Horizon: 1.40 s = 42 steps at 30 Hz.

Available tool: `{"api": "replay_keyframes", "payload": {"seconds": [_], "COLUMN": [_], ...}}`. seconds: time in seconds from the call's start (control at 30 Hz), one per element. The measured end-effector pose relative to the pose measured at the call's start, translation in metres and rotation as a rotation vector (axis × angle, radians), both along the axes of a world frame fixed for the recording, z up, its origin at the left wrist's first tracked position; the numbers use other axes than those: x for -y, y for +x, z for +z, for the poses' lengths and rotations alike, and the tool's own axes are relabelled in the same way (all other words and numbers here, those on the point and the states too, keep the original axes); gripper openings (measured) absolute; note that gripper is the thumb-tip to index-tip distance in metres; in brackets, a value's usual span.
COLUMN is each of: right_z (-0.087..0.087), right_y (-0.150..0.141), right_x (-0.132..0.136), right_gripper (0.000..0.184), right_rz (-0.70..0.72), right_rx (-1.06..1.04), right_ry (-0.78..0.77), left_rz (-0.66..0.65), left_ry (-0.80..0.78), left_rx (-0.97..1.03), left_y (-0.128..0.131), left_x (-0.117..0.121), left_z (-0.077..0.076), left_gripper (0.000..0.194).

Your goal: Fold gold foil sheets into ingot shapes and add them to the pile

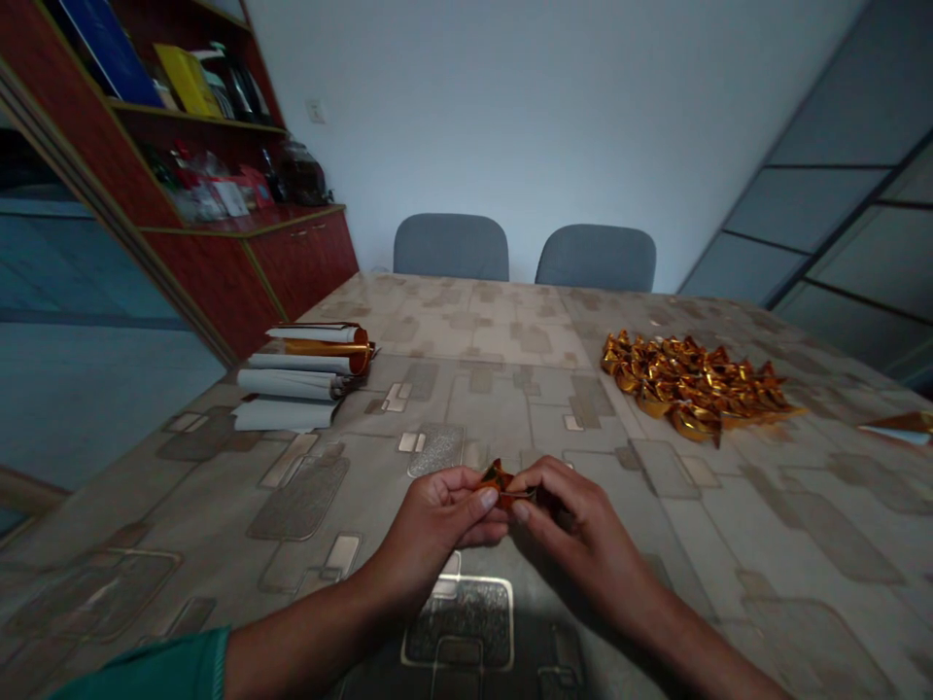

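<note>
A small folded gold foil paper ingot [497, 476] is held between my two hands, a little above the table near its front. My left hand [456, 510] pinches its left side, with the thumb across the front. On the right side, the thumb and forefinger of my right hand [565, 506] grip its edge. My fingers hide much of the piece. Many similar gold foil ingots [692, 379] lie in a cluster on the table to the right. At the left are curled sheets of gold-and-white foil paper [298, 379], several of them overlapping.
The table [496, 389] has a patterned cover. Two grey chairs [450, 248] stand at its far side against the wall. A single folded foil piece [900, 428] lies at the right edge. A red-brown cabinet [292, 258] with shelves stands at the back left.
</note>
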State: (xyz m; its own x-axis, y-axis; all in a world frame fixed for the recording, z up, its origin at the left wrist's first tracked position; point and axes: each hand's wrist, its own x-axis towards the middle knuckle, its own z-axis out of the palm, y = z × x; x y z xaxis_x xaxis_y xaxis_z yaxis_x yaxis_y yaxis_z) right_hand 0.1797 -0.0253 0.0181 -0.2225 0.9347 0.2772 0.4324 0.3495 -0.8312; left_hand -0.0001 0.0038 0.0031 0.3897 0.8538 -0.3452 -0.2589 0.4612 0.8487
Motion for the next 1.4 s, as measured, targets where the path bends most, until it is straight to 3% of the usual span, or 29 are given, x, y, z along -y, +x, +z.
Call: {"api": "replay_keyframes", "payload": {"seconds": [0.1, 0.37, 0.57, 0.73, 0.87, 1.0, 1.4], "right_z": [0.0035, 0.0042, 0.0039, 0.0012, 0.0038, 0.0055, 0.0043], "right_y": [0.0031, 0.0043, 0.0034, 0.0, 0.0039, 0.0067, -0.0016], "right_x": [-0.0001, 0.0001, 0.0007, 0.0005, 0.0008, 0.0002, 0.0006], "right_gripper": [0.008, 0.022, 0.01, 0.02, 0.01, 0.004, 0.019], "right_rz": [-0.001, 0.032, 0.038, -0.008, 0.002, -0.016, 0.047], "right_rx": [0.0, 0.042, 0.019, 0.012, -0.056, -0.013, -0.006], "right_ry": [-0.024, -0.007, -0.018, 0.004, -0.03, 0.029, 0.056], "left_rz": [0.004, -0.058, -0.057, -0.073, -0.033, -0.001, -0.043], "left_ry": [-0.011, -0.014, -0.024, -0.027, -0.03, -0.022, -0.009], "left_rx": [0.007, -0.019, -0.005, -0.016, 0.046, 0.06, 0.015], "left_y": [-0.0006, -0.0016, -0.0014, -0.0004, -0.0008, -0.0013, 0.0009], "left_x": [-0.0006, 0.0002, 0.0004, 0.0025, 0.0006, -0.0009, 0.0028], "left_z": [0.0014, -0.0001, 0.0021, 0.0022, 0.0017, 0.0021, 0.0009], "left_gripper": [0.037, 0.038, 0.04, 0.038, 0.032, 0.034, 0.035]}}
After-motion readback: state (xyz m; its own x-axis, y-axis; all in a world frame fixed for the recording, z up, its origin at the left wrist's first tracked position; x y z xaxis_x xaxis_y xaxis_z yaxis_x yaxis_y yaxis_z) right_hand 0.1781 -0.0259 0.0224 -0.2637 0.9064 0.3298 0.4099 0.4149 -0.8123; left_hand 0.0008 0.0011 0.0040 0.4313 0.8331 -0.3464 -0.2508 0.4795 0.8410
